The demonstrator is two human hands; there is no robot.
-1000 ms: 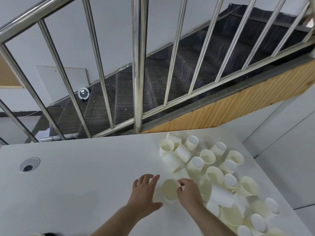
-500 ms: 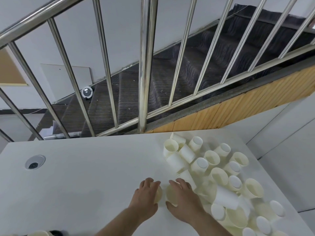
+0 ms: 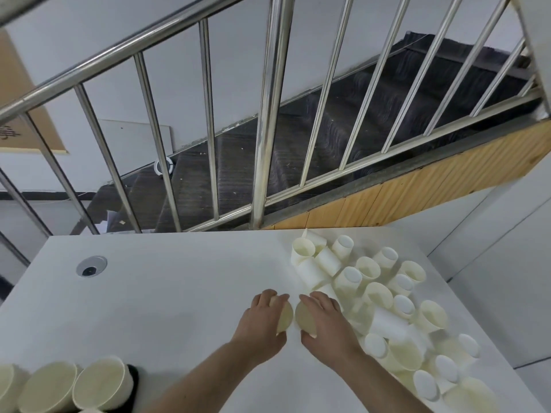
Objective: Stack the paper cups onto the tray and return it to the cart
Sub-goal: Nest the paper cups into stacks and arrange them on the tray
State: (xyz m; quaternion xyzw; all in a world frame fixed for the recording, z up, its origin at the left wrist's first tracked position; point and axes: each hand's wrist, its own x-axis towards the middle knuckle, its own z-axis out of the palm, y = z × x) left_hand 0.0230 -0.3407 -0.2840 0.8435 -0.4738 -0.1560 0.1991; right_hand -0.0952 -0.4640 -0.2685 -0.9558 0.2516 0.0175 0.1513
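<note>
My left hand (image 3: 262, 323) grips a cream paper cup (image 3: 285, 316) on its side, its mouth facing right. My right hand (image 3: 326, 326) grips a second paper cup (image 3: 304, 318), its mouth facing left. The two rims nearly touch above the white table (image 3: 179, 293). A heap of several loose paper cups (image 3: 372, 293) lies scattered along the table's right side. Three upright cups (image 3: 100, 383) stand at the bottom left on a dark tray (image 3: 133, 383) that is mostly hidden.
A steel stair railing (image 3: 265, 114) rises just behind the table's far edge, with dark carpeted stairs beyond it. A round cable grommet (image 3: 91, 266) sits in the table at the far left. The table's right edge drops off beside the cup heap.
The left hand has taken hold of a cup of its own. Both hands have drawn toward me. My head tilted down, so the cups at the bottom left came into view.
</note>
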